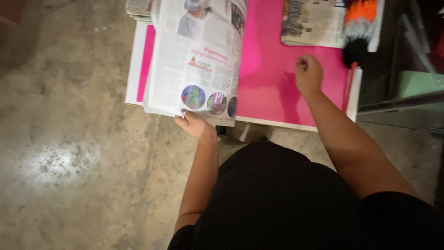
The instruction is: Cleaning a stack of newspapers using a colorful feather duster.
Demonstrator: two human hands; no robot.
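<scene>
Currently a newspaper (196, 60) is gripped by the left hand (194, 124) above the pink board (268, 88); the right hand (308, 73) is curled empty beside it; pages could be torn if tugged.

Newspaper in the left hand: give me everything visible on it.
The newspaper is a thin stack of printed paper sheets with text columns, photos and three round colour pictures near its lower edge. It is partly lifted, its right side curling up over the pink tabletop, its lower edge overhanging the table's near rim. The left hand grips that lower edge with its fingers. Its top runs out of view.
</scene>
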